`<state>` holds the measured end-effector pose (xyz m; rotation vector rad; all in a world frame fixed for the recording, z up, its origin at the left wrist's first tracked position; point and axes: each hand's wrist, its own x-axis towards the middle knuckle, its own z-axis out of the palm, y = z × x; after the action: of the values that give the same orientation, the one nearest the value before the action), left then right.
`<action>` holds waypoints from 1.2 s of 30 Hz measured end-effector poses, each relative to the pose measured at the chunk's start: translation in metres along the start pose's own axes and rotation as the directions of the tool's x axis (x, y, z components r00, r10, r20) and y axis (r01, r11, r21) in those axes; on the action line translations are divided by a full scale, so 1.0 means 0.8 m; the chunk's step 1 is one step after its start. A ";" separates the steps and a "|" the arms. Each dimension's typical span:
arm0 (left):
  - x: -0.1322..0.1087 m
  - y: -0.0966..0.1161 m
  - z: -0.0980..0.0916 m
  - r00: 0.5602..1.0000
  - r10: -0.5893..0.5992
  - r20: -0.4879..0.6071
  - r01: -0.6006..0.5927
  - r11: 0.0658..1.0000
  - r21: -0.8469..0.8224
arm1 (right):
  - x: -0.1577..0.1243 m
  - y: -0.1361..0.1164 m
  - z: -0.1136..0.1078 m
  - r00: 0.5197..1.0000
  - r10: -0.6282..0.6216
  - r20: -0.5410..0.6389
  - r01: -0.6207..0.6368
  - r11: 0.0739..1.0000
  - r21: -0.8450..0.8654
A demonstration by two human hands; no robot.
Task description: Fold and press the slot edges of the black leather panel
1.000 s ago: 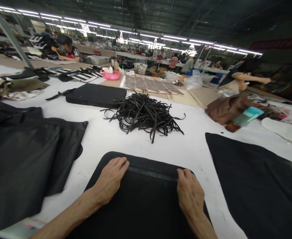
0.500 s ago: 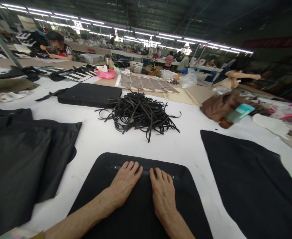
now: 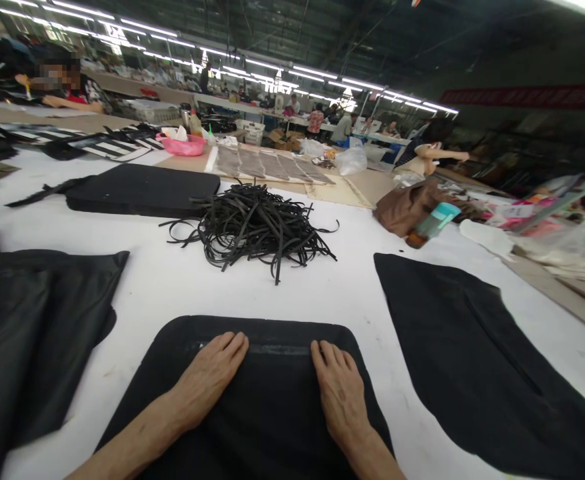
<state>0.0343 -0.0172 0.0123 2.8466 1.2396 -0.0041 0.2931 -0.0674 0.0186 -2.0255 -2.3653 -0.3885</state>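
Note:
A black fabric panel (image 3: 272, 413) with rounded far corners lies flat on the white table surface in front of me. My left hand (image 3: 215, 370) rests palm down on its left part, fingers stretched out near the far edge. On the right part, my right hand (image 3: 341, 380) lies the same way, its fingertips slightly spread. Between them runs a shiny dark strip (image 3: 282, 350), parallel to the far edge; its ends pass beside or under the fingers. Neither hand grips anything. Just beyond the panel is a tangled heap of narrow black strips (image 3: 262, 227).
Black stacked pieces (image 3: 137, 190) lie behind left. Dark fabric pieces (image 3: 62, 320) are at left, and another black panel (image 3: 467, 347) at right. A teal-capped bottle (image 3: 432, 225) leans by a brown cloth (image 3: 397, 207). A pink basket (image 3: 182, 143) stands farther back. Other people work beyond.
My hands have moved apart along the strip, the left one leftward and the right one slightly rightward, baring more of it. The camera view has turned to the right.

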 end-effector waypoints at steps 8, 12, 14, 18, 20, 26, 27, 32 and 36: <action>-0.044 -0.044 -0.010 0.993 -0.100 -0.061 0.104 0.993 0.055 | -0.007 0.028 0.012 1.000 0.000 -0.031 -0.002 0.999 -0.051; -0.065 -0.068 -0.011 0.973 -0.222 -0.066 0.224 0.974 0.029 | -0.007 0.033 0.016 1.000 0.001 -0.027 -0.003 0.997 -0.080; -0.073 -0.076 -0.015 0.961 -0.271 -0.060 0.272 0.962 0.009 | -0.008 0.036 0.018 0.999 0.024 -0.030 -0.027 0.994 -0.107; -0.080 -0.078 -0.026 0.924 -0.380 -0.032 0.380 0.925 0.001 | -0.002 0.042 0.009 0.992 0.121 0.026 -0.116 0.983 -0.141; -0.079 -0.071 -0.032 0.914 -0.404 -0.024 0.405 0.914 0.011 | 0.005 0.043 -0.002 0.979 0.182 0.092 -0.168 0.976 -0.135; -0.051 -0.016 -0.053 0.990 -0.136 -0.040 0.128 0.979 -0.161 | 0.038 0.024 -0.025 0.966 0.225 0.128 -0.217 0.974 -0.070; -0.043 -0.004 -0.055 0.998 -0.035 -0.047 0.024 0.977 -0.211 | 0.047 0.014 -0.025 0.979 0.171 0.113 -0.170 0.985 -0.022; 0.005 0.045 -0.054 0.925 0.355 -0.136 -0.380 0.872 -0.308 | 0.091 -0.039 -0.019 0.996 -0.093 -0.009 0.093 0.969 0.228; 0.023 0.050 -0.037 0.893 0.407 -0.191 -0.448 0.839 -0.308 | 0.116 -0.051 -0.016 0.994 -0.109 0.010 0.101 0.952 0.290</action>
<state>0.0761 -0.0300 0.0429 2.7613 0.5116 0.3630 0.2361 0.0148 0.0383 -1.7912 -2.3843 -0.0123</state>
